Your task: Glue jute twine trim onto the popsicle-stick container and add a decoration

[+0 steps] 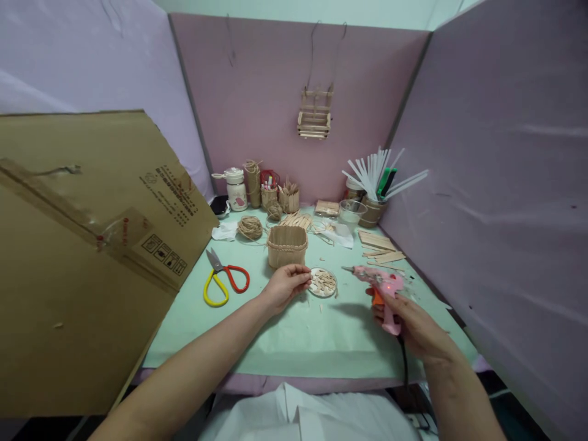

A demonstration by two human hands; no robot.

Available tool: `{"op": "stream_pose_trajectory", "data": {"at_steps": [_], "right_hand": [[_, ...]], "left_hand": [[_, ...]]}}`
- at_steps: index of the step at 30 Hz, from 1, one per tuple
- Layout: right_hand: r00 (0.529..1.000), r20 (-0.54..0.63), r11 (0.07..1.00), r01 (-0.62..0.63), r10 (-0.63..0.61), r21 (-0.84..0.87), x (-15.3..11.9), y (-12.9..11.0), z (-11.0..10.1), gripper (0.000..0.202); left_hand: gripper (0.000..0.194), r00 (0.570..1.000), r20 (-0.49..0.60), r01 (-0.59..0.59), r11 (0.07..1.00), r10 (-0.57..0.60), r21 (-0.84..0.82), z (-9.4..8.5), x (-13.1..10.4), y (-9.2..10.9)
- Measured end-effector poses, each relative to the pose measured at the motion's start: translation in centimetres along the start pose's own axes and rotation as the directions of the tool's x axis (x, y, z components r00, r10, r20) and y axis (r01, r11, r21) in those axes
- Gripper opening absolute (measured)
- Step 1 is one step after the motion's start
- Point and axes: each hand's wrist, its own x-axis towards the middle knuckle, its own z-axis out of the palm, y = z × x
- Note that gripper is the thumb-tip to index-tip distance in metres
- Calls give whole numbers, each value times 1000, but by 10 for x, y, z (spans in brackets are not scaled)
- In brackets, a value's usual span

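Note:
My right hand (399, 315) is wrapped round a pink hot glue gun (383, 283), its nozzle pointing left and a red light glowing on its side. Its orange trigger (377, 297) is under my fingers. My left hand (288, 285) is closed in a pinch at the left rim of a small round dish (323, 294) of pale wood pieces. Whatever is between those fingertips, if anything, is too small to make out. Just behind this hand stands a basket (287, 246) of craft sticks with a twine band near its top.
Scissors (221, 275) with yellow and red handles lie at left, beside a large cardboard sheet (92, 257). Farther back are a twine ball (250, 227), a clear cup (351, 214), craft sticks (376, 240) and a pot of glue sticks (373, 211). A small stick swing (315, 116) hangs behind.

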Motion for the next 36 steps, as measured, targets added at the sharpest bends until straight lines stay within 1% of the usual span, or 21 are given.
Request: {"op": "stream_pose_trajectory", "data": {"at_steps": [1,3,5,6,9,12,17,21,27,36], "right_hand": [[1000,14,1000,-6,6,18,-1,3,8,43],[1000,-5,1000,18,-18,-5,-2,11,24,42],[995,-42,992,85,-89,-92,-3,18,36,44],[990,-42,981,126,-133,-144,-4,21,41,45],[973,-8,936,221,-232,-275,-7,26,52,46],[961,-29,894,245,-276,-374,-9,27,59,45],[947,-68,856,253,-315,-451,-12,26,65,46],[952,-66,863,239,-298,-446,-13,27,65,49],[947,-64,851,251,-315,-462,-14,28,65,47],[941,-73,837,257,-331,-483,-17,25,67,44]], "left_hand": [[22,1000,3,-2,1000,2,-8,0,0,0],[23,1000,21,-12,1000,13,-26,0,0,1],[26,998,51,-30,998,32,-47,-1,1,1],[27,997,67,-39,998,43,-55,-2,1,1],[31,993,93,-65,995,71,-73,-3,1,1],[35,993,83,-78,993,85,-90,-3,1,1],[40,995,42,-89,993,93,-78,-1,-1,3],[44,990,24,-139,990,139,-24,-1,0,3],[41,984,1,-175,983,176,47,-3,3,1],[42,982,14,-191,981,191,28,-2,3,0]]}}
